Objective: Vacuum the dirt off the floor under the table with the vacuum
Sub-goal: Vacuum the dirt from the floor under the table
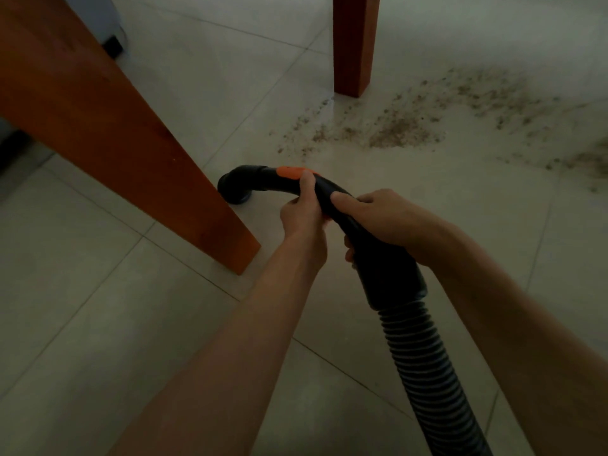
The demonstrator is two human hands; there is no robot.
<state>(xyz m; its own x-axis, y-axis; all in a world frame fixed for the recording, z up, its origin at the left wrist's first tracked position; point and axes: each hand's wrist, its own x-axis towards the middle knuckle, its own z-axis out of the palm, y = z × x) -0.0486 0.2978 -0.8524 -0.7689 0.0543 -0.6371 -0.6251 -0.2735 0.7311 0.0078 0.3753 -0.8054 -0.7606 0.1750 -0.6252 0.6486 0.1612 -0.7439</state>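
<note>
A black curved vacuum handle (263, 181) with an orange slider (289, 172) hovers low over the tiled floor. Its open end (235, 192) points down beside the near table leg. My left hand (304, 212) grips the handle just behind the orange slider, thumb on top. Farther back, my right hand (385, 215) wraps around the thick part of the handle. A ribbed black hose (431, 373) runs from the handle to the lower right. Brown dirt (404, 126) lies scattered on the floor, ahead and to the right of the nozzle.
A thick wooden table leg (125, 143) slants across the left, its foot close to the nozzle. A second wooden leg (353, 44) stands at the top centre, at the dirt's left edge. A grey object (108, 31) sits at the top left. Pale floor tiles (82, 307) fill the foreground.
</note>
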